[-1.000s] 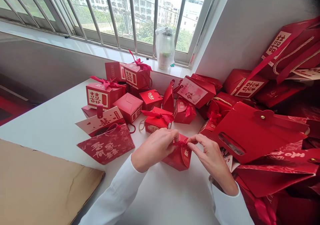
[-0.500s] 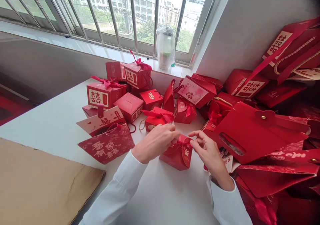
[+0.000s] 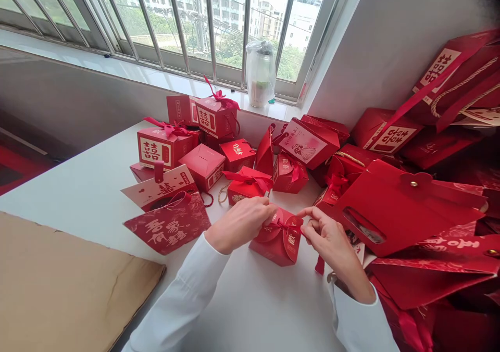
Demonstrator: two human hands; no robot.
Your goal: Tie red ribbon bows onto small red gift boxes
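A small red gift box with a red ribbon across its top sits on the white table in front of me. My left hand is closed, pinching the ribbon at the box's left top edge. My right hand is closed on the ribbon's other end at the right of the box, and a ribbon tail hangs below it. Both arms wear white sleeves.
Several red gift boxes crowd the table behind the box. Large red paper bags pile up on the right against the wall. A flat red bag and brown cardboard lie at left. A plastic-wrapped jar stands on the windowsill.
The ribbon ends have been drawn apart across the box top. My right hand has shifted slightly right and down with the ribbon, and the box has turned a little.
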